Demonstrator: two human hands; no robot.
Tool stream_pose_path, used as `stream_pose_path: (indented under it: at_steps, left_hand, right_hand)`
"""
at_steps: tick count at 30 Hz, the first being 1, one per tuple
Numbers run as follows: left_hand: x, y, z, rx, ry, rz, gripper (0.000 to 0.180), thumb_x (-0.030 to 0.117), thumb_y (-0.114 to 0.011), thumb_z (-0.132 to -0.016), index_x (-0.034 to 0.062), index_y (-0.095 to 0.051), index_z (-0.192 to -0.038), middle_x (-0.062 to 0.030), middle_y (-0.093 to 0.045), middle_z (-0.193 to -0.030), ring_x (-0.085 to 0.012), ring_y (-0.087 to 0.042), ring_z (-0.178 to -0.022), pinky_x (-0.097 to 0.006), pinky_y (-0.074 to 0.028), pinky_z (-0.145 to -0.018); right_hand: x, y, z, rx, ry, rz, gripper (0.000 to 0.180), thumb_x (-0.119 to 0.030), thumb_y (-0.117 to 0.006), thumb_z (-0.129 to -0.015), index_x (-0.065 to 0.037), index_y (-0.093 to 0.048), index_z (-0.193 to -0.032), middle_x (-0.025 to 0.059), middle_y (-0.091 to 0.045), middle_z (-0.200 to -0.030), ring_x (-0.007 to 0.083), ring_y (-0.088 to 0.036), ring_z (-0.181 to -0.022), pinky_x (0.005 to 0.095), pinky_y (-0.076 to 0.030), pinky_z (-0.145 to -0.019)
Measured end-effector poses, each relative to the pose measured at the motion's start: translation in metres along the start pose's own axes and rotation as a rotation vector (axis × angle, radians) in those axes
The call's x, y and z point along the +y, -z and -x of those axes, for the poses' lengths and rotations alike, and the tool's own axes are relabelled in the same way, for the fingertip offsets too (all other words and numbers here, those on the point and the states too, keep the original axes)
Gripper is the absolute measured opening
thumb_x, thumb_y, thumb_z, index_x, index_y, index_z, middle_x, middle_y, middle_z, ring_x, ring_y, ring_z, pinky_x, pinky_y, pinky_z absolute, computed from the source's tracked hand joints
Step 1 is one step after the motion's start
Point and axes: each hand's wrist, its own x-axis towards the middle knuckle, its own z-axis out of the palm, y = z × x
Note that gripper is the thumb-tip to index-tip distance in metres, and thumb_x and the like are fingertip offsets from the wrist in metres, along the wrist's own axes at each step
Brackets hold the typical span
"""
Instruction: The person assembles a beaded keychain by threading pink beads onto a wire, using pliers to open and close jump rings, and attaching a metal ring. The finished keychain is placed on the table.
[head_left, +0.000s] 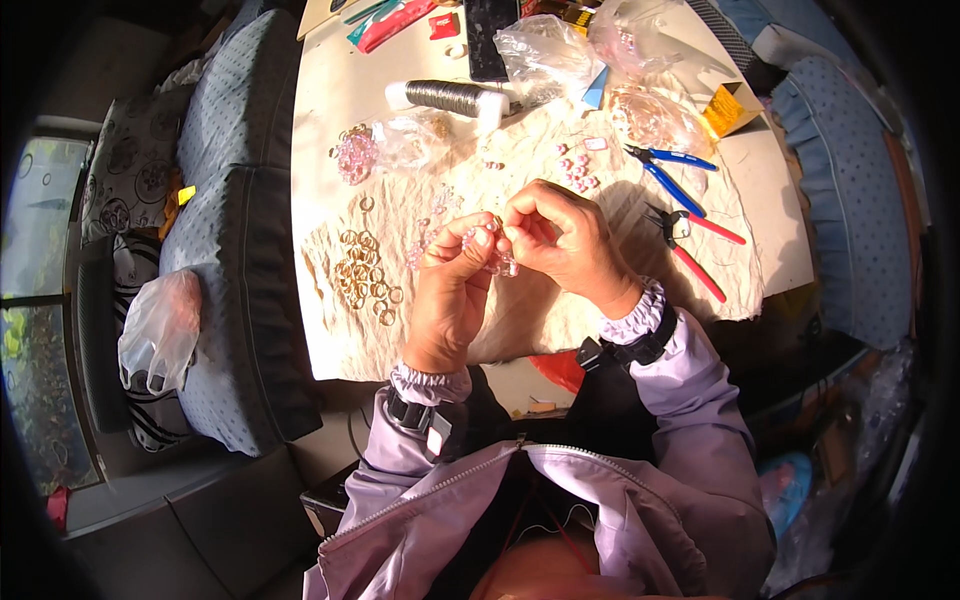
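Note:
My left hand pinches a small string of clear pink beads between thumb and fingers. Close against it, my right hand is closed in a pinch at the top of the beadwork; what its fingertips hold is too small to make out. Both hands are just above a cream cloth. Beside my left hand lie loose clear pink beads and a cluster of gold-coloured rings. Beyond my right hand sits a small group of pink-and-white beads.
Blue-handled pliers and red-handled cutters lie to the right. Farther back are a wire spool, a bag of pink beads, clear plastic bags and a dark phone-like slab. Padded blue seats flank the table.

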Motion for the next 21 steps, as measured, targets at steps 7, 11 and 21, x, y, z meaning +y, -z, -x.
stream_pose_path:
  at_steps: [7,11,21]
  left_hand:
    - [0.006,0.001,0.001,0.0,-0.019,-0.139,0.016,0.006,-0.069,-0.094,0.0016,-0.068,-0.109,-0.0072,-0.071,-0.099,-0.0159,-0.066,-0.088,-0.029,-0.053,-0.083]
    - [0.014,0.002,0.0,0.006,-0.039,-0.306,0.014,0.005,-0.071,-0.093,0.0003,-0.069,-0.106,-0.0089,-0.072,-0.095,-0.0158,-0.067,-0.084,-0.029,-0.053,-0.08]
    - [0.017,-0.002,-0.001,0.04,-0.046,-0.36,0.012,0.003,-0.069,-0.093,-0.0011,-0.07,-0.105,-0.0085,-0.072,-0.091,-0.0129,-0.065,-0.08,-0.027,-0.052,-0.076]
  right_hand:
    - [0.001,0.002,0.002,-0.047,-0.052,-0.029,0.012,0.004,-0.067,-0.083,-0.003,-0.06,-0.09,0.0027,-0.059,-0.082,0.0096,-0.057,-0.071,0.0248,-0.048,-0.065]
    - [0.003,0.0,0.003,-0.041,0.015,0.054,0.014,0.005,-0.067,-0.081,-0.003,-0.059,-0.089,0.0049,-0.06,-0.08,0.0125,-0.061,-0.069,0.0274,-0.05,-0.063]
    - [0.005,-0.001,0.003,-0.043,0.07,0.169,0.014,0.004,-0.066,-0.084,-0.004,-0.059,-0.094,0.0039,-0.06,-0.082,0.0115,-0.061,-0.071,0.0263,-0.05,-0.064]
